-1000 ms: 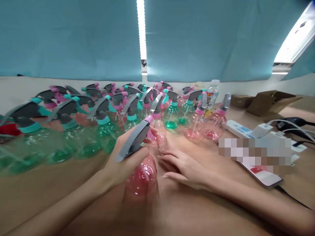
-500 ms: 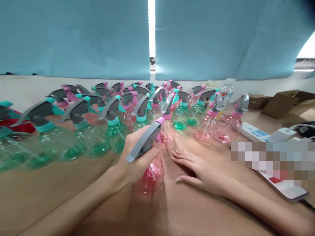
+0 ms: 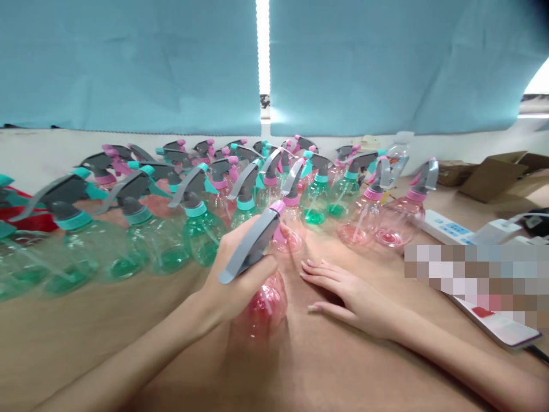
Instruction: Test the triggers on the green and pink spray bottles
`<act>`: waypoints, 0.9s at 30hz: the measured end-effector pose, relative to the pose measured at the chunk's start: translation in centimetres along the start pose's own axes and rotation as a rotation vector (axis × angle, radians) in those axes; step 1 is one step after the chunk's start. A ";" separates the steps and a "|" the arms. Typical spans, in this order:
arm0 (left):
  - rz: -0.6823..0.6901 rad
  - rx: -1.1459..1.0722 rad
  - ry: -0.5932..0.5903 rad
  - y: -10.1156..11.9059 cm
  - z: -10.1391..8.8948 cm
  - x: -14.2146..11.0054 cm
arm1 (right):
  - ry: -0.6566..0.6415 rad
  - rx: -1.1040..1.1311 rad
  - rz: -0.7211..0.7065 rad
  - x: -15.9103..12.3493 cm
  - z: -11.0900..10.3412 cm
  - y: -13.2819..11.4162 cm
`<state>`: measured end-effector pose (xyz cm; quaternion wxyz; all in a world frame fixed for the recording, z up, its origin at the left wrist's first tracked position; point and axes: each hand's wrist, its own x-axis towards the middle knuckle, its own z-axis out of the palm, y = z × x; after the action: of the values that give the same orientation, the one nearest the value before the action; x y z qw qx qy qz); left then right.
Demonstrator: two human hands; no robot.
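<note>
My left hand [image 3: 234, 280] is wrapped round the neck of a pink spray bottle [image 3: 262, 300] with a grey trigger head [image 3: 251, 244], standing on the wooden table [image 3: 128, 320]. My right hand [image 3: 343, 289] lies flat on the table just right of that bottle, fingers stretched out and holding nothing. Beyond both hands stand several green spray bottles [image 3: 201, 226] and pink spray bottles [image 3: 398, 214] with grey triggers, in rows across the table.
A white power strip [image 3: 446, 229] with plugged cables lies at the right, beside a blurred patch and a flat white device [image 3: 497, 326]. Open cardboard boxes [image 3: 493, 174] sit at the far right. A clear water bottle [image 3: 397, 157] stands behind the rows. Blue curtains hang behind.
The view has swung slightly, shifting everything right in the frame. My left hand keeps its grip on the pink bottle; my right hand stays flat beside it, barely moved.
</note>
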<state>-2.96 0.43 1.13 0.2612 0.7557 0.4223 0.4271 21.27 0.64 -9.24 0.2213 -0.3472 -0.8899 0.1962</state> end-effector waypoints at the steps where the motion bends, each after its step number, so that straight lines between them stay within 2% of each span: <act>1: -0.002 -0.014 0.007 -0.1 0.0 0.0 | -0.002 -0.001 0.001 0.0 0.0 0.0; 12: 0.002 -0.208 -0.065 -0.2 0.2 0.0 | 0.002 0.011 0.004 0.1 -0.1 -0.1; 27: 0.033 -0.202 -0.067 -0.8 0.3 0.0 | -0.025 -0.009 0.011 0.2 -0.3 -0.3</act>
<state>-3.00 0.86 0.40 0.3432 0.7460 0.3556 0.4463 21.13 0.66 -8.84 0.2074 -0.3507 -0.8915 0.1980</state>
